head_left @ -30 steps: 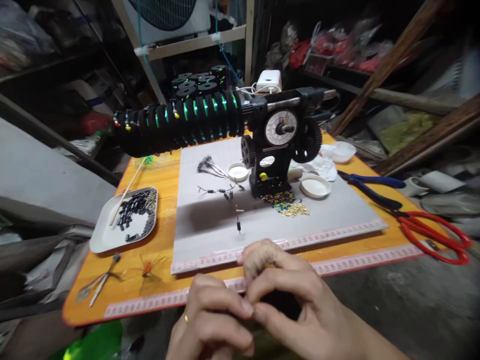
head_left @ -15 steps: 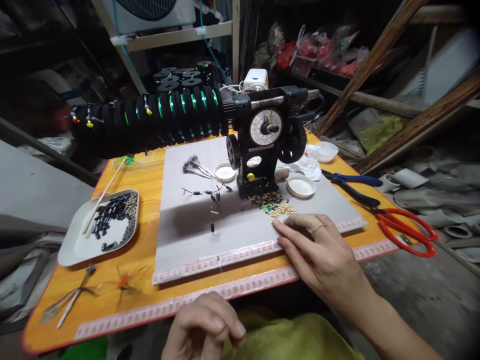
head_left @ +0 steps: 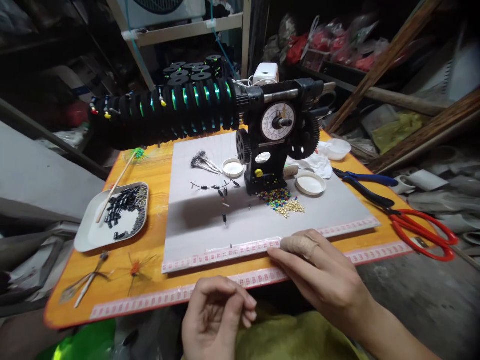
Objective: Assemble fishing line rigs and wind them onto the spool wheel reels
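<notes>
My left hand [head_left: 221, 315] is in front of the table edge with its fingers curled and fingertips together; whatever they may pinch is too small to make out. Over the near edge of the grey board [head_left: 195, 240], by the pink measuring tape [head_left: 240, 250], my right hand [head_left: 322, 275] has its fingers pressed together, and a tan wrap covers the index finger. Anything between those fingertips is hidden. Gold beads [head_left: 290, 207] and coloured beads [head_left: 275, 197] lie beyond it, at the foot of a black machine [head_left: 262, 165] with a dial.
On the left are a white tray [head_left: 88, 232] of black pieces with a stick, and an orange thread bundle [head_left: 135, 269]. Red-handled scissors [head_left: 423, 230] and blue-black pliers [head_left: 363, 185] lie right. Shallow white dishes [head_left: 310, 184] stand near the machine.
My right hand has drawn back from the gold beads to the board's near edge. My left hand has risen slightly and turned, its fingertips closer together. The whole view has shifted.
</notes>
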The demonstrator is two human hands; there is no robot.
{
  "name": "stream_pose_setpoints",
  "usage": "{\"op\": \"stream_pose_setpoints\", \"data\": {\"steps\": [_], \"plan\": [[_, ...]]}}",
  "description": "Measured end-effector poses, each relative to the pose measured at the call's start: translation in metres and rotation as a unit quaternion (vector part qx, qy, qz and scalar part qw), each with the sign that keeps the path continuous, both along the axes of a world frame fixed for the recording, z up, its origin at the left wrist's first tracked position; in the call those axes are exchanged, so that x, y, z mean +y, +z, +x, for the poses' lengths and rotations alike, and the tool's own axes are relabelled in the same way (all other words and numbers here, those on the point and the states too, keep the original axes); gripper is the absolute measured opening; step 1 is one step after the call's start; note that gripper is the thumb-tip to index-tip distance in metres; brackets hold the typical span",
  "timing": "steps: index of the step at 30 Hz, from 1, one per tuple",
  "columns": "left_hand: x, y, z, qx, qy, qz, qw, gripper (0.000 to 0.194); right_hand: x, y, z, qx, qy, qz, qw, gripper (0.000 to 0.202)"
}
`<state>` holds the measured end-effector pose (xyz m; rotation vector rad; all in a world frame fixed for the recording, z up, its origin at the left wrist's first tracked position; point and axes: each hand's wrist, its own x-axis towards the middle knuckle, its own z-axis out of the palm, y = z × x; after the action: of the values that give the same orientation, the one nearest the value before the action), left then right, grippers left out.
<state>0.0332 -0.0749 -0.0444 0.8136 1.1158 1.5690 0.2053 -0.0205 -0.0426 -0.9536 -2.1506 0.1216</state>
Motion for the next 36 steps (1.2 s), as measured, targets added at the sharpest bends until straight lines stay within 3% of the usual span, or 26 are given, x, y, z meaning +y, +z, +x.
{"op": "stream_pose_setpoints", "data": {"steps": [3, 5, 11, 15, 18, 25, 29, 32, 36], "plan": [[-0.001, 0.001, 0.003, -0.028, -0.014, -0.035, 0.999, 0.019, -0.013, 0.009, -0.012, 0.127, 0.028, -0.112, 0.985, 0.027], [-0.003, 0.001, 0.003, -0.048, -0.034, -0.046, 0.997, 0.026, -0.020, 0.014, -0.020, 0.209, 0.037, -0.213, 0.954, 0.023], [-0.009, 0.002, -0.001, -0.062, -0.081, -0.065, 0.993, 0.033, -0.021, 0.018, -0.037, 0.386, 0.043, -0.462, 0.797, 0.003], [-0.010, 0.003, -0.002, -0.066, -0.102, -0.068, 0.990, 0.033, -0.017, 0.015, -0.039, 0.458, 0.095, -0.532, 0.706, 0.004], [-0.010, 0.003, -0.002, -0.073, -0.103, -0.071, 0.989, 0.034, -0.016, 0.014, -0.040, 0.484, 0.116, -0.543, 0.676, 0.007], [-0.009, 0.004, -0.002, -0.078, -0.096, -0.073, 0.990, 0.034, -0.018, 0.014, -0.042, 0.490, 0.132, -0.556, 0.659, 0.011], [-0.009, 0.004, 0.002, -0.112, -0.077, -0.078, 0.988, 0.034, -0.016, 0.013, -0.041, 0.477, 0.127, -0.556, 0.669, 0.012], [-0.009, 0.003, 0.004, -0.111, -0.055, -0.042, 0.991, 0.028, -0.016, 0.016, -0.034, 0.413, 0.122, -0.554, 0.713, 0.010], [-0.011, 0.003, 0.005, -0.060, -0.040, 0.022, 0.997, 0.022, -0.017, 0.024, -0.025, 0.305, 0.110, -0.484, 0.813, 0.012]]}}
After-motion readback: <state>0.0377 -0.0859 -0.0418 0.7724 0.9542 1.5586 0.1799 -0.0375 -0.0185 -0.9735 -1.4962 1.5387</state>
